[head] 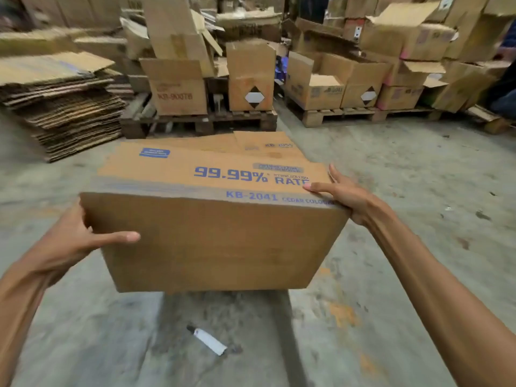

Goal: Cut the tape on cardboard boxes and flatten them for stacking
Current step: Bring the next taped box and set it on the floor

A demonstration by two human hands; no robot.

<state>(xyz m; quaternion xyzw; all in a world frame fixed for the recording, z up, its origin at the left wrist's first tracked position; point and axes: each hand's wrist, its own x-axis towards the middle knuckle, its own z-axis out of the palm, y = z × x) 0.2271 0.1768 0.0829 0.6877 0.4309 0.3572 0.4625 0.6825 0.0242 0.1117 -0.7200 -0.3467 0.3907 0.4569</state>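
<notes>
far off on my left sits the stack of flattened cardboard [64, 107], where this one should end up. my left hand [72, 238] grips the near left corner of the box [212, 241], thumb laid across the front face, fingers hidden round the side. the box hangs in the air between my hands, printed face up, above the floor [418, 163]; no tape shows from here. below it on the floor lies the cutter [208, 340], apart from both hands. my right hand [346, 196] clamps the top right corner, fingers over the printed face. i judge this the positioning step: next i'd set the box down, find the taped seam, and free one hand for the cutter.
</notes>
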